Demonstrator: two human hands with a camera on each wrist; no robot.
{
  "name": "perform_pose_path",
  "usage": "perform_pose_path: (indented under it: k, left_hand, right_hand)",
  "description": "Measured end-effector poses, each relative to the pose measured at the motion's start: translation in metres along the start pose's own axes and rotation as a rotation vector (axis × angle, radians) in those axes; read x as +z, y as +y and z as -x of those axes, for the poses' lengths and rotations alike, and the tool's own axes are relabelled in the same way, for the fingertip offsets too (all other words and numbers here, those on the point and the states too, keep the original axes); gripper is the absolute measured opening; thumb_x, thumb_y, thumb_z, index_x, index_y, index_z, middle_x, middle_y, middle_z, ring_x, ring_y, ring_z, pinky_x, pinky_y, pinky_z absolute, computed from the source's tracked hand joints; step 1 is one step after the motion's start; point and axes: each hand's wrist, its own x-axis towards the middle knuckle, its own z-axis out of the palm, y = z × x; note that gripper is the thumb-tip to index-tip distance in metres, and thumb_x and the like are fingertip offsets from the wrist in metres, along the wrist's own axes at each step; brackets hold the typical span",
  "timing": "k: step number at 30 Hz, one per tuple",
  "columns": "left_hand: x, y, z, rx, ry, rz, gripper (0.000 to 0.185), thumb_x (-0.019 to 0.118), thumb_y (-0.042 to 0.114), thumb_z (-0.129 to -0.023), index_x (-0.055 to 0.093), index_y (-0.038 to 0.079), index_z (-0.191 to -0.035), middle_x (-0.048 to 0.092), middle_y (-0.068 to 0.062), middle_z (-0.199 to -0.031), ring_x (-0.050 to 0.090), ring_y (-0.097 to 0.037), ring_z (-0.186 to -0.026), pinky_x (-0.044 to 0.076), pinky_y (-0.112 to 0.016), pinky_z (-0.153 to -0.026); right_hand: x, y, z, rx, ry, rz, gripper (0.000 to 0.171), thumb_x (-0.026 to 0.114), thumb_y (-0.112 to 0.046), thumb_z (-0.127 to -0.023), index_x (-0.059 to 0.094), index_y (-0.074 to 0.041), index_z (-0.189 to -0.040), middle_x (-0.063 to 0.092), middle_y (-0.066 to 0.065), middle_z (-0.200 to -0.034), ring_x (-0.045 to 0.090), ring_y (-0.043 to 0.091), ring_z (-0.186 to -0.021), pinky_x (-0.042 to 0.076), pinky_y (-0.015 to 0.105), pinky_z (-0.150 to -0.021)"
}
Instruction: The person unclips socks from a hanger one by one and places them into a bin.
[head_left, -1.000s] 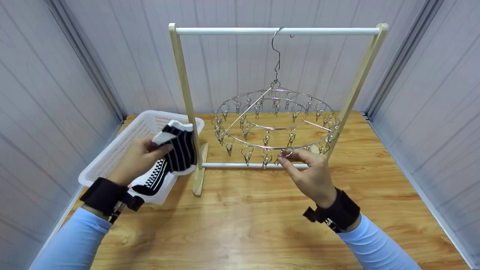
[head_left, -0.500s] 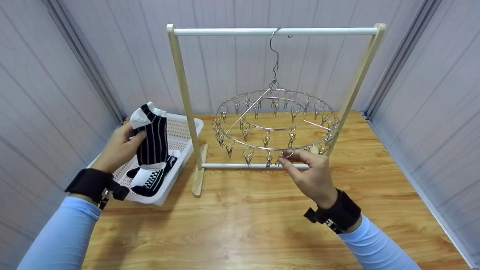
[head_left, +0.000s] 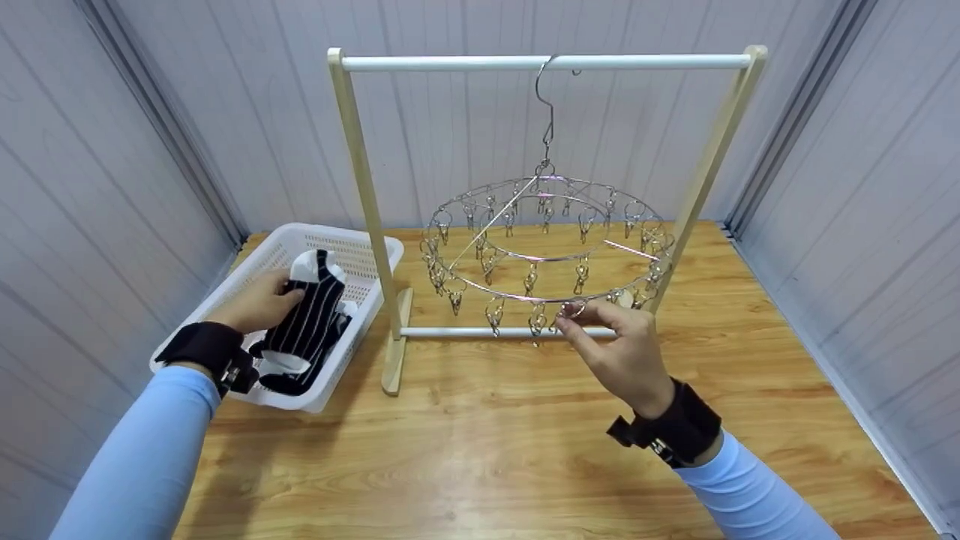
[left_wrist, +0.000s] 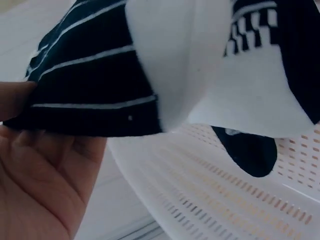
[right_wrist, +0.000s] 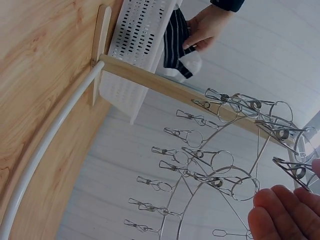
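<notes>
My left hand (head_left: 262, 304) pinches a black sock with thin white stripes (head_left: 311, 315) between thumb and fingers, low over the white basket (head_left: 346, 367). The sock's white cuff points away from me and its white toe hangs toward me. Beneath it, a black-and-white sock with a checkered band (left_wrist: 260, 82) lies partly covered. My right hand (head_left: 626, 352) pinches a metal clip (right_wrist: 294, 169) at the front edge of the round clip hanger (head_left: 510, 298). In the right wrist view, the thumb is mostly cut off by the frame edge.
A rack with wooden posts (head_left: 358, 180) and a white top rail (head_left: 442, 64) carries the hanger by its hook (head_left: 550, 112). Several metal clips dangle from its two rings. The basket stands beside the rack's left foot (head_left: 396, 360) on the wooden tabletop (head_left: 480, 442).
My left hand first swung left with the striped sock, lifting it upright, then lowered it over the basket. My right hand has kept its pinch at the hanger's front edge.
</notes>
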Motion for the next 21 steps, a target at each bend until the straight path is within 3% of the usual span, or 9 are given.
perform_pose_path:
  k: [7, 14, 17, 21]
  left_hand:
    - [0.005, -0.01, -0.009, -0.146, -0.196, -0.155, 0.023, 0.05, 0.008, -0.11, 0.055, -0.014, -0.117, 0.057, -0.014, -0.091, 0.059, -0.027, -0.084, 0.05, -0.037, -0.074]
    - [0.012, -0.015, -0.019, -0.238, -0.225, -0.231, 0.03, 0.06, 0.011, -0.104, 0.053, -0.015, -0.118, 0.059, -0.025, -0.102, 0.059, -0.036, -0.089, 0.054, -0.043, -0.075]
    - [0.023, -0.048, -0.037, -0.237, -0.213, -0.27, 0.03, 0.068, 0.014, -0.096, 0.059, -0.011, -0.109, 0.063, -0.022, -0.097, 0.06, -0.033, -0.082, 0.053, -0.043, -0.074]
    - [0.049, -0.127, -0.078, -0.24, -0.199, -0.326, 0.024, 0.076, 0.018, -0.087, 0.065, -0.001, -0.096, 0.066, -0.014, -0.086, 0.06, -0.028, -0.071, 0.053, -0.039, -0.064]
  right_hand:
    - [0.0, 0.0, 0.001, 0.0, -0.004, 0.017, 0.013, 0.083, 0.012, -0.084, 0.079, 0.003, -0.092, 0.082, 0.014, -0.089, 0.08, 0.015, -0.082, 0.062, 0.015, -0.082]
    - [0.0, 0.0, 0.001, -0.003, 0.005, 0.01, 0.012, 0.083, 0.012, -0.085, 0.079, 0.004, -0.092, 0.082, 0.016, -0.088, 0.079, 0.014, -0.081, 0.063, 0.016, -0.082]
    - [0.001, -0.001, 0.001, 0.0, 0.005, 0.015, 0.011, 0.083, 0.012, -0.085, 0.079, 0.004, -0.092, 0.082, 0.015, -0.088, 0.079, 0.013, -0.081, 0.063, 0.016, -0.081]
    - [0.001, -0.002, 0.002, 0.012, 0.01, 0.026, 0.012, 0.083, 0.012, -0.084, 0.079, 0.004, -0.092, 0.082, 0.015, -0.089, 0.079, 0.01, -0.083, 0.063, 0.015, -0.082]
